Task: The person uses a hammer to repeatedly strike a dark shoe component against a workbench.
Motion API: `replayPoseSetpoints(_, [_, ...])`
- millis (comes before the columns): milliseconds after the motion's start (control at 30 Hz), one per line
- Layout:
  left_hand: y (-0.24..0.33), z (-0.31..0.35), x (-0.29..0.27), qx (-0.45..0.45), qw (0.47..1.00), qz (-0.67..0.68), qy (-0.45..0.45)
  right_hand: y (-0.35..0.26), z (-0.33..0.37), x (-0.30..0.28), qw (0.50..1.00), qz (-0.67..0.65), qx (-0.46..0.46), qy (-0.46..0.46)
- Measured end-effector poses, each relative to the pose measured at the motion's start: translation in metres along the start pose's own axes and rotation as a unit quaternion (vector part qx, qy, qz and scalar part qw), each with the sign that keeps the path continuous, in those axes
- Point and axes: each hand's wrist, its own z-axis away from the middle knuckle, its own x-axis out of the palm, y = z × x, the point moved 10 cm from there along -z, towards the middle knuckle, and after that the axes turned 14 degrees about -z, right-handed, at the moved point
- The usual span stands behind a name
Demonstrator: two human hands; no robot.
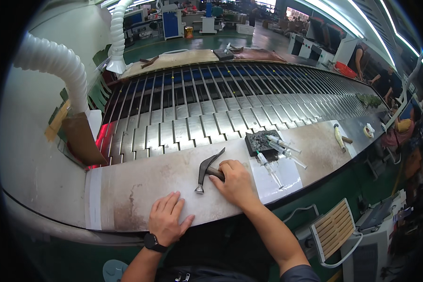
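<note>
from my remote view, the right hand is clamped on the handle of a hammer, its dark metal head over the pale worktop, just left of the fingers. apart from it, the left hand lies open, palm down on the worktop, a black watch at its wrist. right of the hammer i see a dark block and syringes beside and against it. farther right lies a second hammer. beyond the worktop, metal slats stretch away, with a white ribbed hose to the left.
</note>
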Motion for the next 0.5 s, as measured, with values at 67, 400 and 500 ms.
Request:
replayPoseSetpoints(67, [0.000,0.000,0.001,0.000,1.000,-0.001,0.001,0.003,-0.002,0.005,1.000,0.008,-0.001,-0.017])
replayPoseSetpoints(400, [-0.002,0.001,0.001,-0.003,1.000,-0.017,-0.006,0.006,0.007,-0.015,0.992,-0.105,0.003,0.067])
replayPoseSetpoints(500, [-0.001,0.003,0.003,-0.004,1.000,-0.001,0.006,0.003,0.007,-0.004,1.000,-0.008,-0.006,0.020])
